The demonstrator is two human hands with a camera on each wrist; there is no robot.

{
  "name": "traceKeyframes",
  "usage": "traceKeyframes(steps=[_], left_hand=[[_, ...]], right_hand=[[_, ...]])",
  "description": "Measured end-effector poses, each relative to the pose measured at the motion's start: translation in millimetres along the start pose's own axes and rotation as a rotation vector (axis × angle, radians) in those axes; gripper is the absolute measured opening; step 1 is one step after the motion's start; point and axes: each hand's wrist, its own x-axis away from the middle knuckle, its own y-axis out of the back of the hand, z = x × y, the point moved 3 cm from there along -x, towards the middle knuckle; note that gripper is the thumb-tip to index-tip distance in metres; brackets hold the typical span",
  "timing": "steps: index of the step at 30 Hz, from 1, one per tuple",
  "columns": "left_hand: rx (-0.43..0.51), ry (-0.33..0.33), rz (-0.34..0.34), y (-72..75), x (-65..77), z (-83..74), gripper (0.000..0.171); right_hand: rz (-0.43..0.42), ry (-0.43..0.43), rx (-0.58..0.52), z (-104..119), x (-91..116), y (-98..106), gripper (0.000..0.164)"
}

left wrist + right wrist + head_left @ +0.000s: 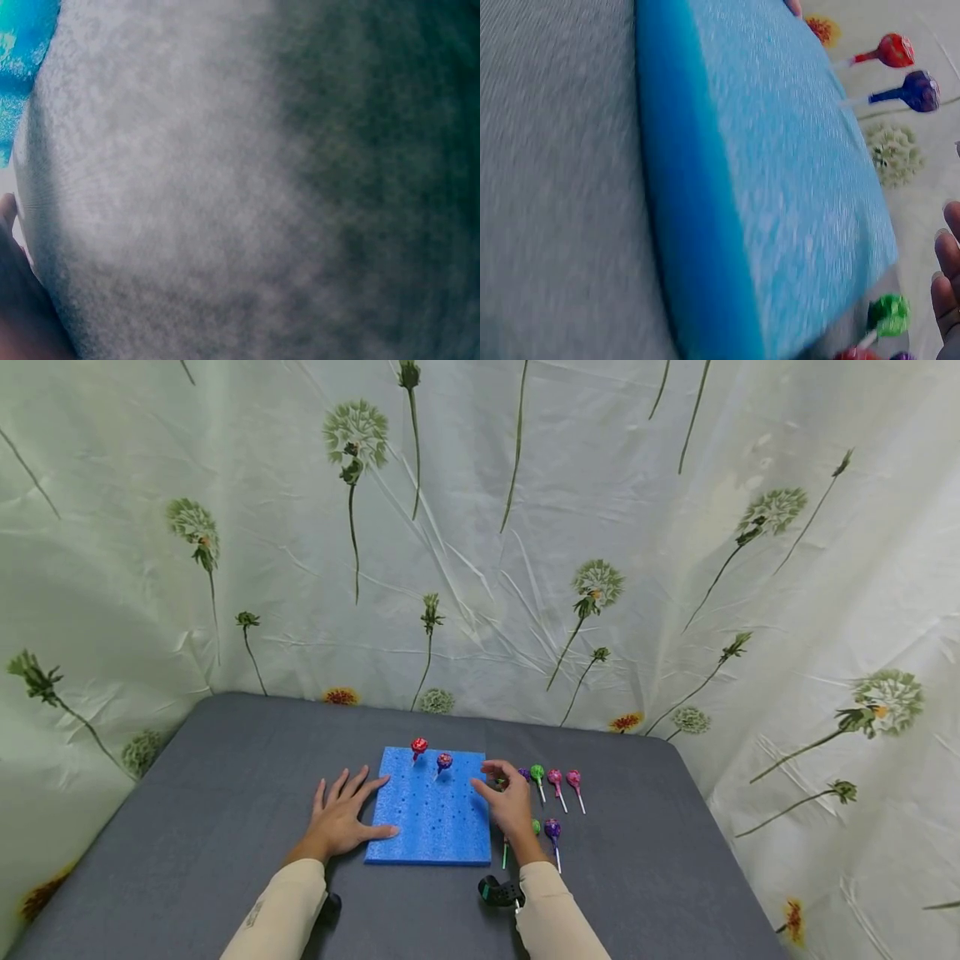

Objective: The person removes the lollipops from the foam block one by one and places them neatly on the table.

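A blue foam board (431,827) with rows of small holes lies on the table. Two lollipops stand in its far part: a red lollipop (419,746) and a purple lollipop (444,762), both also seen in the right wrist view. My left hand (339,820) is spread at the board's left side, with thumb and forefinger touching it. Over the right edge is my right hand (512,806), thumb and fingers apart, with no lollipop visible between them. It partly covers lollipops lying there; a green lollipop (889,315) shows below its fingers in the right wrist view.
Right of the board lie loose lollipops in two rows, among them a green lollipop (537,773), a pink lollipop (573,779) and a purple lollipop (552,829). The grey table (645,860) ends at a flowered curtain (480,568). The left wrist view is mostly blurred tabletop.
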Motion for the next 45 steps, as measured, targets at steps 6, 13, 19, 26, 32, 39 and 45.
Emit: traceKeyframes(steps=[6, 13, 19, 26, 32, 39, 45], left_hand=[[0.005, -0.018, -0.019, -0.2, 2.1, 0.0, 0.099], [-0.008, 0.001, -0.012, 1.6, 1.7, -3.0, 0.098], [-0.030, 0.021, -0.004, 1.2, 1.4, 0.1, 0.098], [-0.032, 0.018, 0.003, -0.2, 0.3, -2.5, 0.099], [-0.023, 0.005, -0.011, 0.7, 1.3, -2.6, 0.099], [-0.035, 0.008, 0.006, -1.6, -1.2, -4.2, 0.099], [-0.043, 0.027, 0.001, -0.6, -0.2, -1.9, 0.099]], right_hand=[[0.015, 0.025, -0.021, 4.8, -3.9, -17.9, 0.034], [0.004, 0.028, -0.055, 14.3, -6.4, -32.9, 0.034], [0.034, 0.001, -0.039, 15.3, -11.6, -44.6, 0.037], [0.029, 0.001, -0.041, 11.6, -12.8, -51.9, 0.037], [0.009, 0.029, -0.022, 11.4, -13.7, -58.5, 0.028], [-0.037, 0.023, -0.027, 9.9, -13.3, -57.9, 0.025], [-0.009, 0.016, -0.013, 10.8, -13.3, -59.7, 0.026]])
